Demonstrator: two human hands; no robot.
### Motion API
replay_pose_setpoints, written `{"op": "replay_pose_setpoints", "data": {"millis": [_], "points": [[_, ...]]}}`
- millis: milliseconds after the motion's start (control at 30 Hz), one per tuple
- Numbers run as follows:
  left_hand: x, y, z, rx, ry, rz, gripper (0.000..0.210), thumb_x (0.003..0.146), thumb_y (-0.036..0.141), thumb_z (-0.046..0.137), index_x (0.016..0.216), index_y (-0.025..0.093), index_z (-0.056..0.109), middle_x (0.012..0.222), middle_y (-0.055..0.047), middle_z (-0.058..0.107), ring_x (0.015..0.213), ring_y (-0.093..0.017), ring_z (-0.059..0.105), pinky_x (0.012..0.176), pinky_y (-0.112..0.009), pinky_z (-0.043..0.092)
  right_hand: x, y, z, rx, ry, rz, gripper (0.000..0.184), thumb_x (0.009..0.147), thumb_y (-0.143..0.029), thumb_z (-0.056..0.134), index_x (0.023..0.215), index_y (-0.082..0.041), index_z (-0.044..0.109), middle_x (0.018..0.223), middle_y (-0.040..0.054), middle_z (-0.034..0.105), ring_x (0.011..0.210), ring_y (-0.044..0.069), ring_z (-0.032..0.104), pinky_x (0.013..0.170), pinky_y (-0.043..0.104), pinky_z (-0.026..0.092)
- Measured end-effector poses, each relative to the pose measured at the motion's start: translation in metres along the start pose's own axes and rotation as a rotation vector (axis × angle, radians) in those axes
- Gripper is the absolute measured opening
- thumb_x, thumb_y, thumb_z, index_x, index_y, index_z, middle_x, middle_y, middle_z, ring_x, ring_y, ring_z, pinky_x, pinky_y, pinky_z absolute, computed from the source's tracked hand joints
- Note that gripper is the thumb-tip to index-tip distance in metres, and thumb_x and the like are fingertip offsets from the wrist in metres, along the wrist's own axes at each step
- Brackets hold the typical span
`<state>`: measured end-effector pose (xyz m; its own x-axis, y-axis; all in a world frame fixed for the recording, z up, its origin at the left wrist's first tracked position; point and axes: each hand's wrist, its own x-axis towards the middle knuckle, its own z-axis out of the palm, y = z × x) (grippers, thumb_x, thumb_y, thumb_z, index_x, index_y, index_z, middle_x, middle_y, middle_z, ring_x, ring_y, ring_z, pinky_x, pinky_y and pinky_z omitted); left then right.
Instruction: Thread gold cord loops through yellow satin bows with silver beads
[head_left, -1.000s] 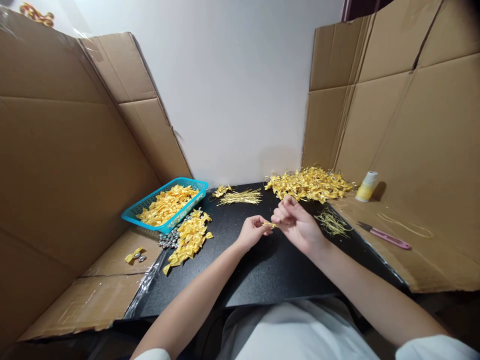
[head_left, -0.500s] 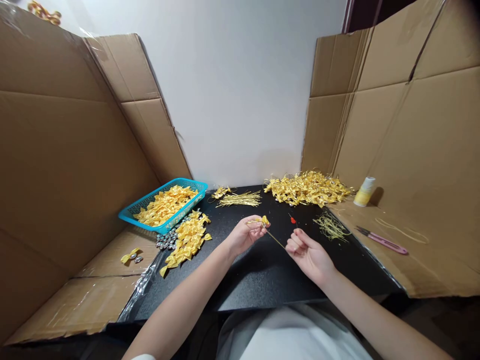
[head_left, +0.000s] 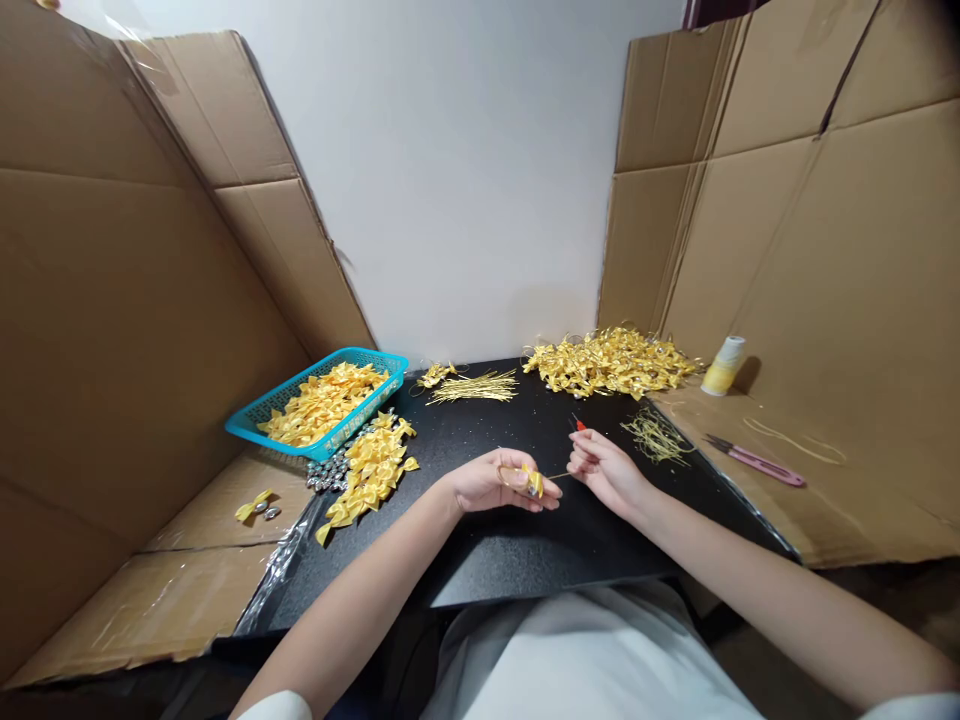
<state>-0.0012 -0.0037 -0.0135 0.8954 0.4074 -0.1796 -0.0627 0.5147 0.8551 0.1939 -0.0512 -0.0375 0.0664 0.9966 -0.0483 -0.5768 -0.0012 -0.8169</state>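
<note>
My left hand [head_left: 484, 482] is closed round a yellow ribbon bow [head_left: 532, 482] with a small shiny silver piece at its middle. A gold cord loop rises beside that bow. From the bow the gold cord [head_left: 561, 475] runs taut to my right hand [head_left: 609, 474], whose fingers are pinched on its end. A small red tool with a thin pointed tip [head_left: 580, 426] sticks up out of the right fingertips; its lower part is hidden. Both hands hang over the black table [head_left: 495, 555], a short way apart.
A blue basket [head_left: 244, 425] of yellow bows stands left, with loose bows [head_left: 371, 470] and silver beads [head_left: 328, 470] beside it. Cut gold cords [head_left: 476, 387] and a heap of corded bows [head_left: 611, 362] lie behind. Cord scraps [head_left: 658, 437], pink snips [head_left: 757, 462] and a thread spool [head_left: 724, 366] are right.
My left hand has turned and moved slightly down with the bow. My right hand has risen a little, tilting the red tool leftward. The cord between them is shorter and flatter.
</note>
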Motion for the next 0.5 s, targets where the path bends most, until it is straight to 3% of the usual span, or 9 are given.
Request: {"op": "replay_pose_setpoints", "data": {"millis": [67, 167, 333, 500], "points": [[0.002, -0.007, 0.003, -0.019, -0.069, -0.023, 0.034, 0.053, 0.031, 0.089, 0.068, 0.013, 0.063, 0.081, -0.009, 0.075, 0.075, -0.023, 0.072, 0.069, -0.030, 0.052, 0.009, 0.008, 0.006, -0.039, -0.012, 0.012, 0.042, 0.053, -0.037, 0.085, 0.064, -0.019, 0.048, 0.047, -0.0108, 0.035, 0.045, 0.004, 0.029, 0.049, 0.022, 0.031], [0.006, -0.013, 0.005, -0.031, -0.059, -0.017, 0.036, 0.049, 0.030, 0.090, 0.065, 0.013, 0.063, 0.069, -0.005, 0.071, 0.068, -0.021, 0.071, 0.066, -0.028, 0.051, 0.028, 0.017, 0.019, -0.095, -0.031, -0.003, 0.041, 0.053, -0.038, 0.084, 0.063, -0.018, 0.050, 0.046, -0.0107, 0.038, 0.044, 0.004, 0.032, 0.050, 0.022, 0.032], [0.009, -0.009, 0.000, -0.040, 0.044, 0.057, 0.030, 0.053, 0.024, 0.088, 0.060, 0.013, 0.061, 0.071, -0.003, 0.070, 0.072, -0.016, 0.070, 0.071, -0.025, 0.050, 0.061, 0.027, 0.033, -0.143, -0.017, -0.053, 0.039, 0.053, -0.037, 0.082, 0.062, -0.019, 0.049, 0.044, -0.0114, 0.039, 0.043, 0.005, 0.033, 0.050, 0.022, 0.032], [0.012, -0.004, -0.002, -0.061, 0.295, 0.196, 0.024, 0.056, 0.020, 0.084, 0.062, 0.013, 0.062, 0.070, -0.005, 0.070, 0.075, -0.017, 0.070, 0.075, -0.025, 0.049, 0.064, 0.020, 0.024, -0.132, 0.008, -0.081, 0.039, 0.053, -0.038, 0.082, 0.064, -0.019, 0.049, 0.047, -0.0109, 0.041, 0.043, 0.004, 0.032, 0.051, 0.022, 0.032]]}}
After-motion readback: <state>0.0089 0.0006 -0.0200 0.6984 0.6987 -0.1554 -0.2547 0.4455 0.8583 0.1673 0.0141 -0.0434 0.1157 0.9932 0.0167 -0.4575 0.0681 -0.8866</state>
